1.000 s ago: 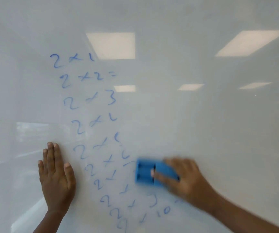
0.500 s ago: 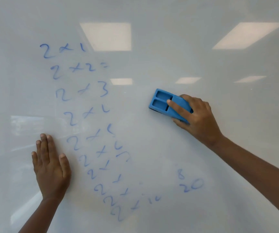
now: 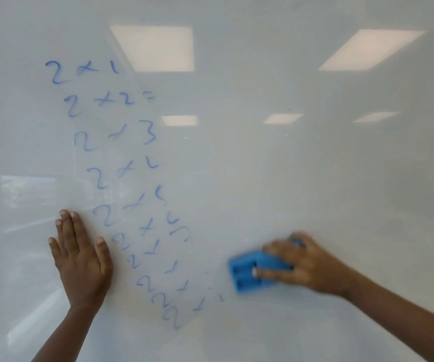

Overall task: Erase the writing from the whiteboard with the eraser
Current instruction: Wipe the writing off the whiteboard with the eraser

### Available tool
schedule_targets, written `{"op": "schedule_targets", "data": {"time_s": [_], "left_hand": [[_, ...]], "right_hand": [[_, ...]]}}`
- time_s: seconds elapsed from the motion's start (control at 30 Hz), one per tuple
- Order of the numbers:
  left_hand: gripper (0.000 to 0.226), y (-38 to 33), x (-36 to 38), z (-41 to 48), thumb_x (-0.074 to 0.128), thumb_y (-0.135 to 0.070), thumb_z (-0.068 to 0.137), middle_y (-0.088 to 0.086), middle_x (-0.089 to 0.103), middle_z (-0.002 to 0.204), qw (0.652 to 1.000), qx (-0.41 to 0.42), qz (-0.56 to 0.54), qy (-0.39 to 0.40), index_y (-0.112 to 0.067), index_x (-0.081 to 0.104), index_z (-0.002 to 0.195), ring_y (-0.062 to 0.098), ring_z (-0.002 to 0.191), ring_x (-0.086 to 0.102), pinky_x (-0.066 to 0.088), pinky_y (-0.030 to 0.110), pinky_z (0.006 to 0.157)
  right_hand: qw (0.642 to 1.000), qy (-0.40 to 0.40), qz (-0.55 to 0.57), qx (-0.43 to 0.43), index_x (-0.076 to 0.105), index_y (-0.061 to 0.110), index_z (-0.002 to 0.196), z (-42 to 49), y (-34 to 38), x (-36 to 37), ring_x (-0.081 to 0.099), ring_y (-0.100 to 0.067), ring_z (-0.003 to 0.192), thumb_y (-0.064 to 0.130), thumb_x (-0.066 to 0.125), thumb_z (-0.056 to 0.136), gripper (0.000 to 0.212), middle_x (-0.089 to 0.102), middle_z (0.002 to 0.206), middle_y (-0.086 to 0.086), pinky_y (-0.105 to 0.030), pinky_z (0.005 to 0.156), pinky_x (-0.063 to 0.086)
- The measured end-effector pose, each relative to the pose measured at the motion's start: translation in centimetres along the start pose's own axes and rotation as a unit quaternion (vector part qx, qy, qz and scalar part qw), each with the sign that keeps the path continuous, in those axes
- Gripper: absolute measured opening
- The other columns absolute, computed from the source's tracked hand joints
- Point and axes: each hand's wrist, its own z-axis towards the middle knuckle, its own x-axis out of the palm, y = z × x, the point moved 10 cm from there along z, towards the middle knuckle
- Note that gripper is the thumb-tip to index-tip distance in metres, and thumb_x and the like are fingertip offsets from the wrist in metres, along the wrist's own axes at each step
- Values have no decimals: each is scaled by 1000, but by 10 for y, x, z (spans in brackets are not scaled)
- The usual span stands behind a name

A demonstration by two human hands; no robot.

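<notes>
A white glossy whiteboard (image 3: 302, 165) fills the view. Blue handwriting (image 3: 121, 178), a slanting column of "2 x" sums, runs from upper left down to bottom centre; its right-hand ends are wiped away. My right hand (image 3: 304, 265) presses a blue block eraser (image 3: 247, 274) flat on the board at lower right, just right of the lowest lines, blurred by motion. My left hand (image 3: 80, 259) lies flat on the board, fingers together, thumb out, left of the writing and holding nothing.
Ceiling light panels reflect in the board at upper centre (image 3: 155, 48) and upper right (image 3: 370, 49). The board's right half carries no writing.
The eraser and my right hand swept from low centre up to mid-board, then back down to lower right. The "8", "20" and "10" at the bottom are gone. My left hand stayed put.
</notes>
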Motion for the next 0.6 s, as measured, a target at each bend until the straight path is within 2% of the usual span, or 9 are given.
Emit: {"op": "schedule_targets", "data": {"time_s": [0.07, 0.13, 0.2, 0.23, 0.3, 0.37, 0.43, 0.53, 0.6], "left_hand": [[64, -5, 3, -6, 17, -31, 89, 23, 16, 152, 1000, 7, -1, 2, 4, 16, 143, 33, 140, 14, -12, 19, 112], [63, -9, 5, -12, 18, -31, 89, 22, 17, 152, 1000, 8, -6, 4, 4, 17, 143, 32, 140, 15, -11, 20, 113], [63, -10, 6, -16, 18, -30, 89, 21, 17, 151, 1000, 10, -9, 1, 4, 18, 142, 32, 140, 15, -10, 20, 114], [63, -11, 6, -16, 18, -30, 90, 21, 18, 151, 1000, 11, -11, 0, 4, 18, 142, 32, 140, 16, -9, 20, 114], [62, -11, 6, -17, 18, -30, 90, 22, 19, 151, 1000, 12, -13, -2, 4, 18, 142, 32, 139, 16, -9, 20, 114], [62, -11, 5, -17, 18, -30, 90, 23, 20, 151, 1000, 13, -15, -5, 4, 19, 142, 32, 139, 17, -8, 21, 114], [63, -11, 5, -16, 18, -30, 89, 23, 20, 150, 1000, 12, -14, -6, 4, 19, 142, 33, 139, 18, -8, 20, 114], [63, -12, 4, -16, 18, -30, 89, 24, 21, 150, 1000, 10, -12, -6, 5, 20, 142, 34, 139, 18, -8, 20, 114], [63, -12, 5, -16, 19, -30, 89, 24, 21, 150, 1000, 12, -9, -5, 5, 20, 142, 34, 139, 18, -8, 20, 114]], "right_hand": [[990, -44, -7, 133, 59, 27, 122, 11, -62, -16, 68, -29, 95, 23, 46, 94, 31, 69, 109, -18, -40, 75, 53], [955, -63, -27, 290, 52, 25, 127, 5, -108, -28, 59, -31, 98, 31, 50, 87, 40, 64, 112, -22, -44, 74, 53], [910, -89, -36, 402, 43, 23, 128, -13, -114, -29, 53, -32, 98, 34, 47, 87, 43, 60, 115, -23, -46, 76, 49], [898, -98, -32, 427, 43, 22, 127, -23, -101, -25, 52, -32, 99, 36, 45, 89, 41, 58, 116, -22, -45, 78, 47], [917, -90, -21, 388, 46, 23, 123, -38, -49, -9, 47, -29, 100, 40, 35, 98, 33, 50, 119, -16, -41, 80, 41], [965, -43, -20, 257, 47, 29, 123, -53, 16, 10, 48, -26, 101, 29, 29, 102, 28, 45, 120, -12, -40, 79, 36], [991, 17, -9, 130, 47, 34, 126, -67, 51, 21, 50, -21, 104, 15, 30, 100, 36, 46, 122, -8, -38, 82, 37], [999, 51, -9, -1, 47, 37, 125, -61, 45, 18, 55, -19, 102, 11, 26, 100, 42, 52, 121, -4, -37, 79, 45], [999, 38, -20, -29, 48, 37, 123, -42, 20, 8, 66, -21, 96, 13, 23, 101, 41, 66, 115, -4, -36, 78, 44]]}}
